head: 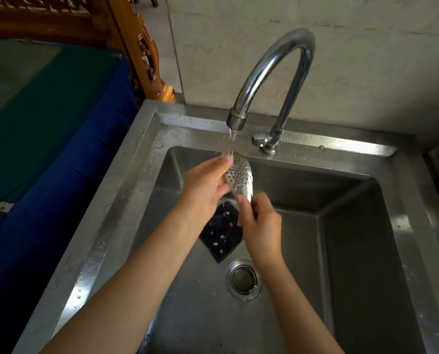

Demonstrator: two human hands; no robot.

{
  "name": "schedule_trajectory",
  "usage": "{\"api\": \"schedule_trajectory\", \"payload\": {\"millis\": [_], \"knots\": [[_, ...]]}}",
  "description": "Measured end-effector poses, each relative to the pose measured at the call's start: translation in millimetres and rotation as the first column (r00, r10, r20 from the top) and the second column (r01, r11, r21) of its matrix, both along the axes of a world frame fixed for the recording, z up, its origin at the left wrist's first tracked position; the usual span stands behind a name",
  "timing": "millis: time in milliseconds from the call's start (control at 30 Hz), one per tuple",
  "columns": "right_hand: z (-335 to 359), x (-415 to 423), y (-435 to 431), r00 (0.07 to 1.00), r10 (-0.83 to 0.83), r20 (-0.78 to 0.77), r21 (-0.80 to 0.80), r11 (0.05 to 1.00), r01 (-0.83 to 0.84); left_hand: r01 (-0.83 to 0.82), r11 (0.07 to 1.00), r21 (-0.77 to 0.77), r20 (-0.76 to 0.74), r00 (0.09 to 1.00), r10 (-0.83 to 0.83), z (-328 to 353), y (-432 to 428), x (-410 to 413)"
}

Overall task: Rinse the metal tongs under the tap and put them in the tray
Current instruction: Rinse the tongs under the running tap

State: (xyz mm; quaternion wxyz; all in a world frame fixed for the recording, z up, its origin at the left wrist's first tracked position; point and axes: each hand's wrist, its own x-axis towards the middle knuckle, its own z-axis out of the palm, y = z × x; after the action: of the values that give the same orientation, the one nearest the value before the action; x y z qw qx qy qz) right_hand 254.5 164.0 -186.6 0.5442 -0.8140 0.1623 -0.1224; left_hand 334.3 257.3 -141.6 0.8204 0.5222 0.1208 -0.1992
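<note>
While water runs in a thin stream [230, 141] from the curved tap [272, 70], the metal tongs [240, 178] are held over the sink [341, 251], their perforated, spoon-shaped head tilted up right under the spout. The left hand [204, 190] grasps that head from the side, thumb and fingers curled around its edge, and the stream lands just where the fingertips meet the metal. The right hand [260, 223] is clenched around the lower part of the tongs, which is hidden inside the fist. Beneath the hands a dark blue speckled piece [222, 233] lies on the basin floor, near the round drain [243, 279]. Droplets dot the steel rim. To the left stands a surface draped in blue cloth [60, 149].
</note>
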Motion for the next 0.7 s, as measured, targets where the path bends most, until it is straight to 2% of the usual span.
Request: {"api": "schedule_trajectory", "payload": {"millis": [67,133,200,267,367,467,600,700], "knots": [[5.5,10.6,-1.7,1.000,-0.002,-0.003,0.012,1.000,0.002,0.030,0.998,0.060,0.043,0.999,-0.032,-4.0,-7.3,-7.1],[12.1,24.3,-5.1,1.000,-0.001,0.007,-0.030,1.000,0.002,-0.007,0.984,0.176,0.123,0.992,-0.015,-6.6,-10.2,-10.1],[19.2,37.3,-8.7,1.000,-0.001,0.028,-0.117,0.993,0.004,-0.077,0.930,0.358,0.253,0.967,-0.018,-7.0,-8.8,-8.5],[26.4,50.4,-10.1,0.998,0.018,0.056,-0.174,0.985,-0.008,-0.103,0.877,0.469,0.336,0.939,-0.070,-6.2,-7.7,-6.3],[39.5,74.0,-10.6,0.995,0.062,0.077,-0.172,0.984,-0.048,-0.038,0.836,0.547,0.332,0.927,-0.175,-6.8,-10.8,-3.4],[50.7,93.1,-13.0,0.992,0.119,0.033,-0.148,0.983,-0.113,-0.014,0.839,0.544,0.318,0.929,-0.191,-10.4,-16.9,-3.6],[48.7,91.7,-3.5,0.993,0.116,0.001,-0.098,0.988,-0.116,-0.223,0.882,0.415,0.332,0.940,0.081,-6.0,-26.1,7.5],[43.0,81.0,6.2,0.998,0.060,0.025,-0.104,0.993,-0.057,-0.279,0.902,0.328,0.285,0.940,0.187,2.2,-28.5,26.2]]}}
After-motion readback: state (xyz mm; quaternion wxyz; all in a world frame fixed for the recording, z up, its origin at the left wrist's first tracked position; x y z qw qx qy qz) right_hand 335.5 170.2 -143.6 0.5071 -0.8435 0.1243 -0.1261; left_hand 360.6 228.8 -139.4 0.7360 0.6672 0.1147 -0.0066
